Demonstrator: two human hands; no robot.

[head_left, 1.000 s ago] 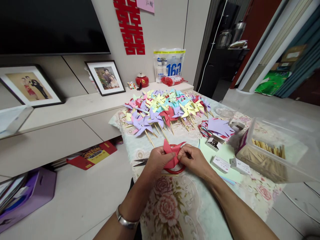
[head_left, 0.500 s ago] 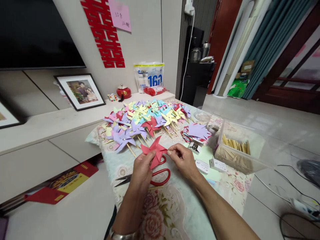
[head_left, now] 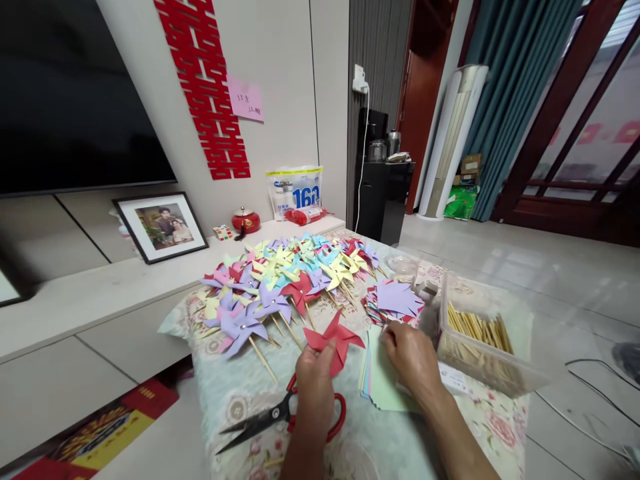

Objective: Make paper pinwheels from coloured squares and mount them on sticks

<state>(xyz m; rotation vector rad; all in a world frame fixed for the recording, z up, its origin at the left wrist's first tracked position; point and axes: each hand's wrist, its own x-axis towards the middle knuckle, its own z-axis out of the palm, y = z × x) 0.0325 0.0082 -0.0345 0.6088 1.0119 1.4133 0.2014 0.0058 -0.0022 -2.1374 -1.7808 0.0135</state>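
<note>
A red folded paper pinwheel (head_left: 337, 337) is pinched at its centre by my left hand (head_left: 315, 373), thumb on top. My right hand (head_left: 411, 350) is over the stack of pastel paper (head_left: 376, 380), just in front of the cut paper pieces (head_left: 397, 298); its fingers are bent together and point down, and their tips are hidden. Below my left wrist lie scissors (head_left: 275, 412) with red handles, blades pointing left. Finished pinwheels on sticks, such as a purple one (head_left: 243, 327), are piled behind my left hand.
A clear plastic box (head_left: 500, 377) of wooden sticks (head_left: 477, 327) stands on the right of the cloth-covered table (head_left: 390, 447). A white small box (head_left: 453, 378) is partly behind my right forearm. Behind the table, a white cabinet (head_left: 100, 293) carries a framed photo (head_left: 163, 223) and a red pot (head_left: 246, 220).
My right hand has let go of the red pinwheel's tip and moved right, over the paper stack. The pinwheel stays in my left hand. The camera view has tilted up.
</note>
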